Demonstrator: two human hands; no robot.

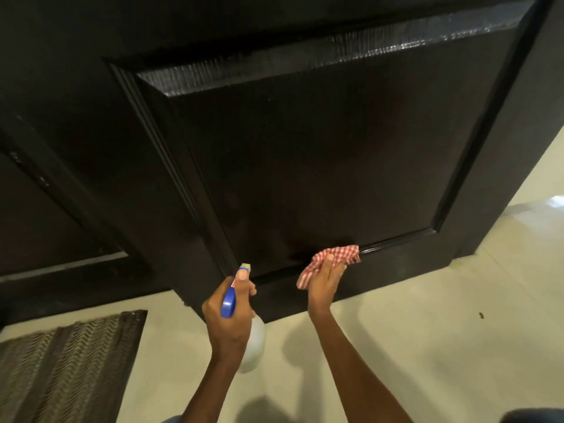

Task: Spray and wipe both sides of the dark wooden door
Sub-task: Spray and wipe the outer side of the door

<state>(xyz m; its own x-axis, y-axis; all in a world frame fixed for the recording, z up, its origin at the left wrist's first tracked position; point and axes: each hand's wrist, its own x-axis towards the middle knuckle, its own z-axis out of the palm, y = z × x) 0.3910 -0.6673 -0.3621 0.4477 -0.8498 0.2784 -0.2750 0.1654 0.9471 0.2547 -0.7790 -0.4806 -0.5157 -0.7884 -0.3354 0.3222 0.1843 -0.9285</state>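
Door (pixel 305 148) black; cloth (pixel 335 257) red-white check; sprayer (pixel 229 303) blue; mat (pixel 70 361) zigzag.

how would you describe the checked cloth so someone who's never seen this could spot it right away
Start at the big dark wooden door and follow its recessed panel down to the glossy lower moulding. There the right hand presses a crumpled red-and-white checked cloth against the wood. It is the only patterned fabric on the door; the left hand holds a blue-topped white plastic spray bottle instead.
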